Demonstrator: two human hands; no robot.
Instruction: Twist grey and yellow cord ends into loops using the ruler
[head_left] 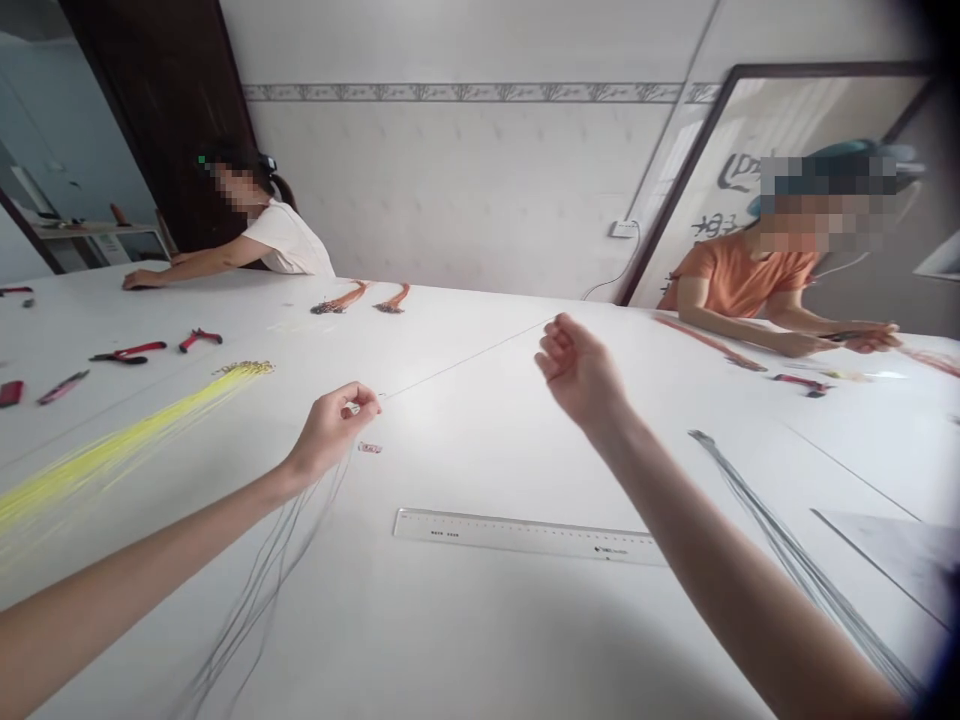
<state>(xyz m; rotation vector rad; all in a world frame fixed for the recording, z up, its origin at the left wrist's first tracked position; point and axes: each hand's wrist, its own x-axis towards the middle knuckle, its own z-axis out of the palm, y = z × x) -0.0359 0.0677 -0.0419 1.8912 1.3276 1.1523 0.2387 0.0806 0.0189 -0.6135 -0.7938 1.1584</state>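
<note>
My left hand [334, 425] is raised over the white table [465, 620], its fingers pinched shut on a bundle of thin grey wires [262, 590] that hangs down and trails toward me. From that pinch a single thin wire [465, 358] runs taut up to my right hand [577, 370], which pinches its far end between thumb and fingertips. A small pink-and-white piece [369, 448] lies on the table just under my left hand. A clear ruler [525, 535] lies flat in front of me.
Yellow wires [120, 445] fan out at left, past red-handled pliers [127, 352] and cutters [199, 339]. More grey wires [795, 555] lie at right. Orange wire bundles [341, 298] sit far back. Two other people work at the table's far left and far right.
</note>
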